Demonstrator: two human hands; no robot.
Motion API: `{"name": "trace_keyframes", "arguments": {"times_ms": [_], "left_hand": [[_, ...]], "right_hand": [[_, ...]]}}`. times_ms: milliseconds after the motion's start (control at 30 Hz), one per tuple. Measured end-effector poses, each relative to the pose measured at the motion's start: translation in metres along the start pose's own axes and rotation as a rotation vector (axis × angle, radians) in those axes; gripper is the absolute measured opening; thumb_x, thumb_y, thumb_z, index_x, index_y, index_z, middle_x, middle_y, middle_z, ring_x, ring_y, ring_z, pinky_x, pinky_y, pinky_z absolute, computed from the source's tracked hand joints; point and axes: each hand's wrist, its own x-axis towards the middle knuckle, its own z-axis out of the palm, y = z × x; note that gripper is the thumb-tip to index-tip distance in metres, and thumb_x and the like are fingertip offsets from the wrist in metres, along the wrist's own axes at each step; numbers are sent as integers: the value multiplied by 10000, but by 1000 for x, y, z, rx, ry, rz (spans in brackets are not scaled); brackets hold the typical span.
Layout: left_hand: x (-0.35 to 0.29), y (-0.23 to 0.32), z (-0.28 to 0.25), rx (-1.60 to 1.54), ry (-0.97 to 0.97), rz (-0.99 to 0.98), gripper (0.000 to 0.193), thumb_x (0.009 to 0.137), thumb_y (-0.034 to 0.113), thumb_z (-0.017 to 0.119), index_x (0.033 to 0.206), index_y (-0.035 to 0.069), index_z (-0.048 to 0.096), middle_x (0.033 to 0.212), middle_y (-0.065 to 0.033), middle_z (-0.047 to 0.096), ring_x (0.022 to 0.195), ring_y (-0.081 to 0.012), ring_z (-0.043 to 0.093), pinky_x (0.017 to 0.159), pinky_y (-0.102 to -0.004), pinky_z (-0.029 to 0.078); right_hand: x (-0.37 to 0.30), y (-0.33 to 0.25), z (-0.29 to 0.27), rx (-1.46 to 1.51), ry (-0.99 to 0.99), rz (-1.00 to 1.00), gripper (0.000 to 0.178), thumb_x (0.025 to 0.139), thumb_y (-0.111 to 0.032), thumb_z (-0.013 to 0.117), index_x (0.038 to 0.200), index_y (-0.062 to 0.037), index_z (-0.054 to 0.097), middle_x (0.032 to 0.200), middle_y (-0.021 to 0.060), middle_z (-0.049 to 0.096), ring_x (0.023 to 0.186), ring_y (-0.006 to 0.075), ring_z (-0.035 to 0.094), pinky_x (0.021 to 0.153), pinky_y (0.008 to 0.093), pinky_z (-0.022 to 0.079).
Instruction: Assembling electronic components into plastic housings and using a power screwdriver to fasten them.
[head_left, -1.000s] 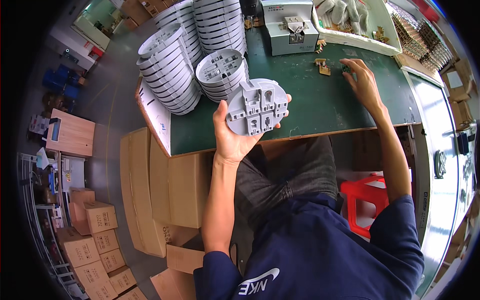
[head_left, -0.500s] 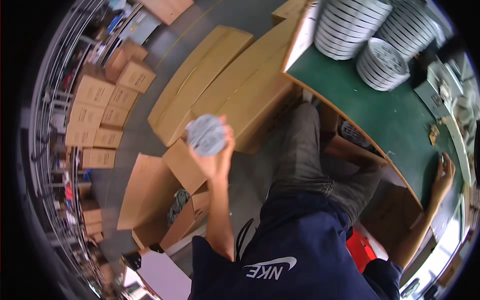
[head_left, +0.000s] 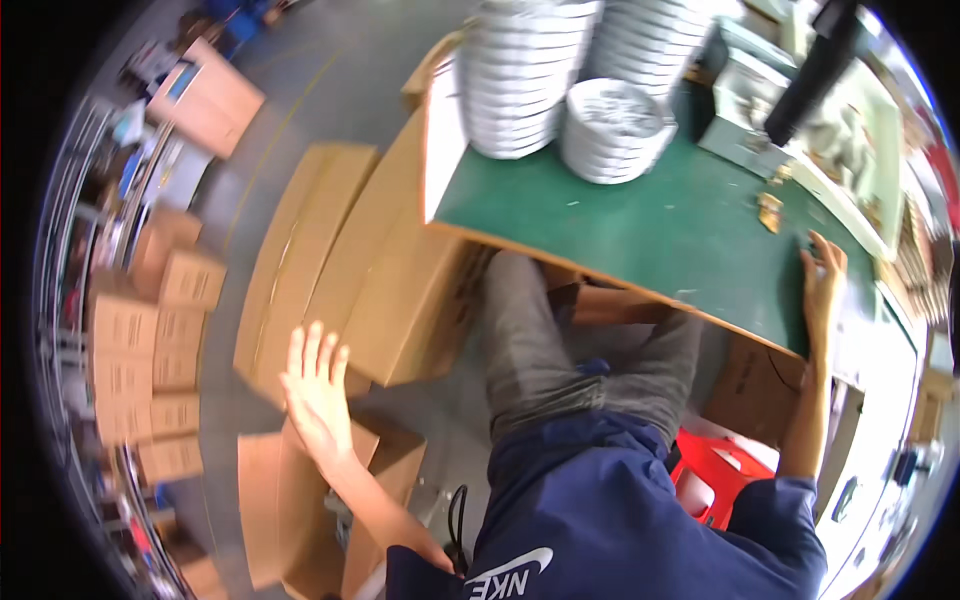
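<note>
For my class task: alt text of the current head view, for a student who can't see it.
Left hand, spread open and empty, near an open cardboard box; the right hand is at a green table bearing stacks of round grey parts.

Bright, cool light is strongest right of the green-topped workbench with a brown edge (head_left: 650, 240), where a long white surface (head_left: 870, 430) burns out to near-featureless glare, while the space beneath the bench lies in shadow. Blur softens the whole view: the stacks of round pale-grey plastic bases (head_left: 522, 90) on the bench's left part lose their fine detail, and the bare left hand (head_left: 322, 410), left of the bench, shows soft outlines. Fisheye distortion bows the grey metal rack (head_left: 75, 230) far to the bench's left, and black closes around the rim.
</note>
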Motion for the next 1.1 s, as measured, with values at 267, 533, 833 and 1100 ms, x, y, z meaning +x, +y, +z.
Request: {"name": "trace_keyframes", "arguments": {"times_ms": [267, 533, 833, 1100], "left_hand": [[142, -27, 329, 1203, -965, 759, 629, 850, 440, 803, 1168, -75, 632, 1126, -193, 681, 1109, -319, 620, 960, -473, 505], [205, -63, 408, 2079, -1347, 285, 708, 749, 645, 799, 681, -35, 616, 608, -139, 589, 727, -293, 553, 909, -437, 505], [174, -6, 358, 1289, -1097, 286, 771, 728, 532, 858, 1215, -12, 608, 1209, -180, 627, 1065, -258, 645, 931, -392, 521], [109, -84, 282, -316, -946, -553, 934, 961, 698, 497, 1556, -2, 334, 1474, -314, 497, 1236, -482, 605, 968, -551, 568]], "right_hand": [[-10, -50, -17, 101, 18, 30, 361, 914, -47, 718, 1270, -97, 688, 1155, 109, 657, 796, 201, 605, 769, 322, 522], [-10, -65, -20, 139, 17, -26, 223, 944, -25, 677, 1158, -62, 725, 1201, 117, 659, 934, 263, 674, 799, 355, 543], [-8, -65, -24, 284, 27, 80, 396, 913, 27, 675, 1295, -77, 668, 1326, 127, 650, 1016, 269, 679, 910, 342, 548], [-9, -56, -26, 183, -60, 54, 447, 902, 8, 697, 1334, -104, 669, 1241, 116, 707, 1056, 241, 696, 940, 345, 541]]}}
